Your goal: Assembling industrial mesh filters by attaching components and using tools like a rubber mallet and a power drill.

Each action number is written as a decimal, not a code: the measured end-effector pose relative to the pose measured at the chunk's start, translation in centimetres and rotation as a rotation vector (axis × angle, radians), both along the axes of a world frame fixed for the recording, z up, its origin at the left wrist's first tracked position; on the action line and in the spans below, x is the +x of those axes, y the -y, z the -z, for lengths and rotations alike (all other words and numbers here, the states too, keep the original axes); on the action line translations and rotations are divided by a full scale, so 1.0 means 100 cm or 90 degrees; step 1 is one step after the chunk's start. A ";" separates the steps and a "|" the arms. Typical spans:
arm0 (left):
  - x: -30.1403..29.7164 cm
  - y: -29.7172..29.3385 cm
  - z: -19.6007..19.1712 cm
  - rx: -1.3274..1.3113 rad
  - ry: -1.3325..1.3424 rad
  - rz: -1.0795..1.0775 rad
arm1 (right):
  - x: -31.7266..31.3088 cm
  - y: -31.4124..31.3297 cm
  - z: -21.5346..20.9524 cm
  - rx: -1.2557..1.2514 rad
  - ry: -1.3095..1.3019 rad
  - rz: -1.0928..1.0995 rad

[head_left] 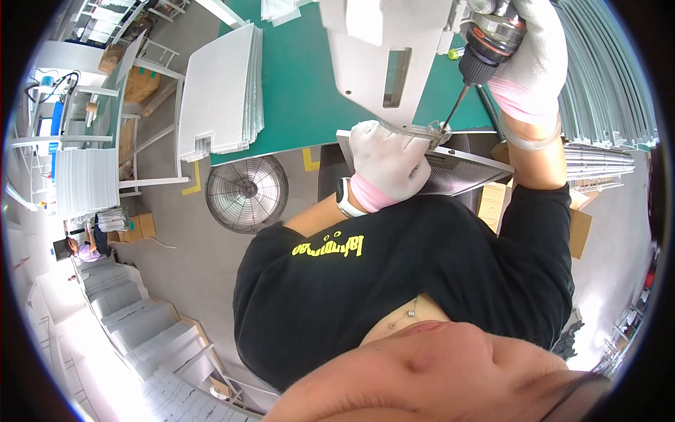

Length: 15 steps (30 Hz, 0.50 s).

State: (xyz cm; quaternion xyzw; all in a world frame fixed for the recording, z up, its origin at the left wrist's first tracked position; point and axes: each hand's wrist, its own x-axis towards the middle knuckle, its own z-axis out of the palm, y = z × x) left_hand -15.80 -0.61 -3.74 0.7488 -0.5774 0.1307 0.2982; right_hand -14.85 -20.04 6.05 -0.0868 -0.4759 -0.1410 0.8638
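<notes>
My right hand (538, 60), in a white glove with a pink cuff, is wrapped round a power screwdriver (485, 53) with a black chuck. Its long thin bit slants down to a small metal bracket (437, 132). That bracket sits at the edge of a metal-framed mesh panel (464, 169). My left hand (387, 158), gloved the same way, is closed on the panel's frame beside the bracket; its fingertips are partly hidden. Just beyond it, a pale metal machine part (390, 63) with a long slot reaches down to the bracket.
A stack of white mesh sheets (221, 91) lies on the green tabletop (302, 91) at left. Many thin metal strips (605, 77) stand at right. A round floor fan (247, 190) stands below the table's edge. Cardboard boxes (580, 228) are at right; another person (88, 246) is far left.
</notes>
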 end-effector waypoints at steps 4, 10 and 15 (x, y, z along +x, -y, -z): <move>-0.003 -0.005 0.009 0.133 0.058 -0.058 | -0.048 -0.035 -0.033 -0.349 -0.470 0.555; -0.011 -0.005 0.033 -0.075 -0.087 0.015 | -0.047 -0.034 0.004 -0.328 -0.487 0.360; -0.005 0.004 0.039 -0.165 -0.093 0.115 | -0.049 0.033 0.080 -0.216 -0.437 0.257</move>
